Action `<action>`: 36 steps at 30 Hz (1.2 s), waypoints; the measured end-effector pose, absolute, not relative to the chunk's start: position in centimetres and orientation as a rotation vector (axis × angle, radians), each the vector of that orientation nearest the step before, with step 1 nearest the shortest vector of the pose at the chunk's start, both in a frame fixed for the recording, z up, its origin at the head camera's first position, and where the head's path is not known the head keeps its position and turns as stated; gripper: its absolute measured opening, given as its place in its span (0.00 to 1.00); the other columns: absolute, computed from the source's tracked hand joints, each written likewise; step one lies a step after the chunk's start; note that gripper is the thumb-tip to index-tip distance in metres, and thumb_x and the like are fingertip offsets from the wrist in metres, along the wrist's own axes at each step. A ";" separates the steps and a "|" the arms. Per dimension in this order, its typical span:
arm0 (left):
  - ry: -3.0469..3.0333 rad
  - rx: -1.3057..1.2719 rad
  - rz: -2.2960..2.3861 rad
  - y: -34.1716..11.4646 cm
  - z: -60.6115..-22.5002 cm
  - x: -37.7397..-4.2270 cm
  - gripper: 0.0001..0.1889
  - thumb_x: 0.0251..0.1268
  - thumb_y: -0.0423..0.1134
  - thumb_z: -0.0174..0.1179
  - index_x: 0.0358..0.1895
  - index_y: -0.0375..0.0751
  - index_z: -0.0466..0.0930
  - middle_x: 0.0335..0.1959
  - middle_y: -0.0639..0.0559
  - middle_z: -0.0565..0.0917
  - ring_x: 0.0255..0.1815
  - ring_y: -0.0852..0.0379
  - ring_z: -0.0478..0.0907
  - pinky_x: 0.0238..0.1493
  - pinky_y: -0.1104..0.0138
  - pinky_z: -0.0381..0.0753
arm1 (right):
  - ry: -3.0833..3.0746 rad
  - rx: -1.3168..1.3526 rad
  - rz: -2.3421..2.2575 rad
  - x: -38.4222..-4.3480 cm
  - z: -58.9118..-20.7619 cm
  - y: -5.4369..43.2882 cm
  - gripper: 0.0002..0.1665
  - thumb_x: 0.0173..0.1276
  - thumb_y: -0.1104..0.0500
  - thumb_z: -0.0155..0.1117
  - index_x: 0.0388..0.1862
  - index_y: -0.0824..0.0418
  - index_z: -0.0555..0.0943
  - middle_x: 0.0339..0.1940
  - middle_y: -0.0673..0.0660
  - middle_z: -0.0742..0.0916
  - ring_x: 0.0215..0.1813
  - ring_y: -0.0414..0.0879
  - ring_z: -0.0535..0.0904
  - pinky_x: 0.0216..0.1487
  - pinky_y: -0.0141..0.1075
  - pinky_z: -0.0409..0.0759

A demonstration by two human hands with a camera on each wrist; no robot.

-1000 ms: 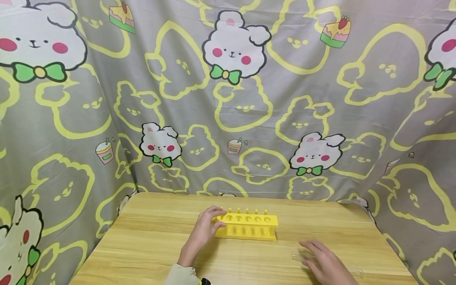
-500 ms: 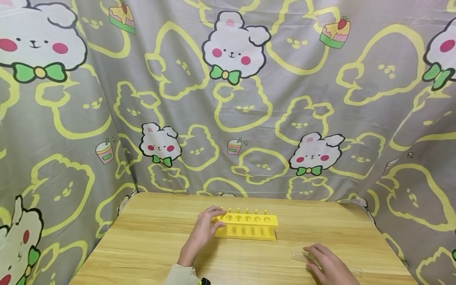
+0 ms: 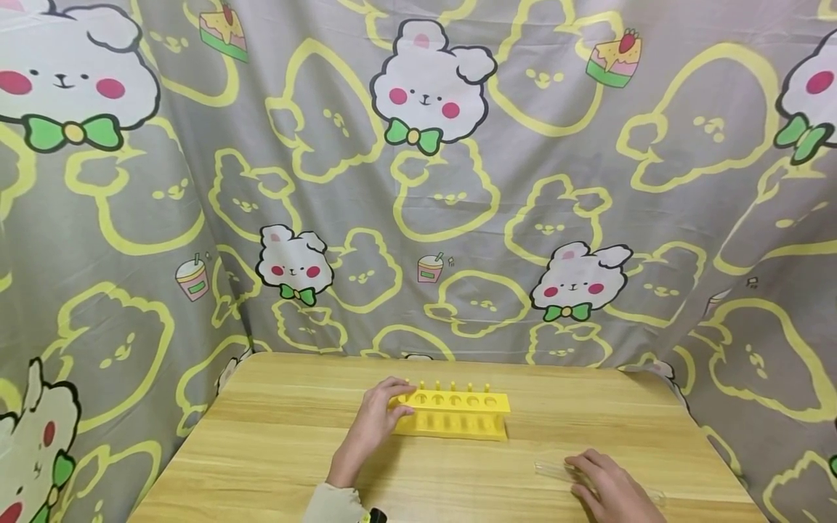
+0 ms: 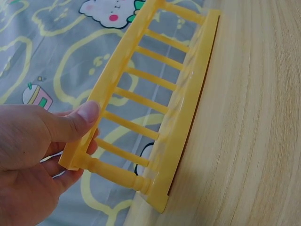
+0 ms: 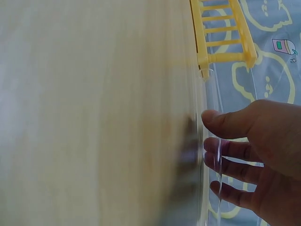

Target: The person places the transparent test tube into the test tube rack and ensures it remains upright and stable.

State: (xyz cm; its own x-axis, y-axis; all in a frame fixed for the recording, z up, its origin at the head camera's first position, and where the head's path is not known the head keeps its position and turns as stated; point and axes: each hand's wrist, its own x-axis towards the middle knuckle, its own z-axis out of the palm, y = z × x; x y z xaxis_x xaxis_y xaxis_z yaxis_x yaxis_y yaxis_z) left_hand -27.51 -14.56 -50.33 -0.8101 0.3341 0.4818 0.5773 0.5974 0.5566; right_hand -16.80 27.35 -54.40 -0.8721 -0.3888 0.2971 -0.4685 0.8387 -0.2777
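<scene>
A yellow plastic test tube rack (image 3: 458, 428) stands upright on the table, with a row of round holes on top and several pegs behind. My left hand (image 3: 375, 421) grips its left end; in the left wrist view the thumb presses one face of the top bar and the fingers lie behind it. Right of the rack and nearer me lies a clear glass test tube (image 3: 551, 471). Over it is my right hand (image 3: 611, 487), thumb and loosely spread fingers on either side of the tube. In the right wrist view, the fingertips (image 5: 211, 160) show right at the clear wall.
The wood-grain table (image 3: 281, 414) carries the rack and the tube. A grey curtain (image 3: 418, 218) with cartoon rabbits hangs behind the table and along both sides, close to its edges.
My right hand has shifted slightly right along the test tube and lowered a little around it. The tube has hardly moved. My left hand and the rack stay in place.
</scene>
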 end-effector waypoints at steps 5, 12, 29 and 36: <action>-2.497 -0.743 -1.028 -14.5 -50.3 -27.6 0.19 0.56 0.29 0.74 0.52 0.30 0.87 0.51 0.40 0.84 0.53 0.42 0.84 0.55 0.52 0.85 | -2.788 0.689 0.529 -16.9 -54.4 27.7 0.19 0.57 0.64 0.79 0.48 0.61 0.86 0.41 0.47 0.82 0.38 0.38 0.79 0.30 0.32 0.81; -2.494 -0.743 -1.021 -14.4 -50.3 -27.7 0.18 0.56 0.30 0.74 0.52 0.30 0.87 0.51 0.41 0.85 0.53 0.42 0.84 0.55 0.53 0.85 | -2.714 0.766 0.536 -17.1 -54.7 28.1 0.23 0.50 0.74 0.79 0.45 0.60 0.86 0.39 0.45 0.79 0.36 0.33 0.73 0.26 0.30 0.77; -2.495 -0.758 -1.016 -14.6 -50.4 -27.5 0.18 0.57 0.30 0.73 0.52 0.31 0.87 0.51 0.40 0.85 0.53 0.41 0.83 0.56 0.52 0.85 | -2.861 0.741 0.522 -17.3 -54.0 28.2 0.19 0.56 0.73 0.76 0.45 0.59 0.85 0.38 0.45 0.78 0.35 0.36 0.74 0.29 0.32 0.79; -2.505 -0.752 -1.011 -14.7 -50.4 -27.5 0.19 0.57 0.31 0.73 0.53 0.31 0.87 0.52 0.40 0.85 0.54 0.41 0.83 0.56 0.51 0.84 | -2.856 0.680 0.536 -17.2 -53.2 28.1 0.18 0.59 0.76 0.71 0.46 0.59 0.85 0.38 0.45 0.78 0.35 0.34 0.73 0.30 0.33 0.78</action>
State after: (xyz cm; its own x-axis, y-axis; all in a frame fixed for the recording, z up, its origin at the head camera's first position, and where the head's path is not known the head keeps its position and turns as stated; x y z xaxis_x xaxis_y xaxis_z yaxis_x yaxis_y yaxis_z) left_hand -27.54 -14.67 -50.37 -0.8038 0.3465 0.4835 0.5851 0.6075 0.5373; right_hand -17.15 28.08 -53.16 -0.8843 -0.4055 0.2314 -0.4618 0.8325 -0.3062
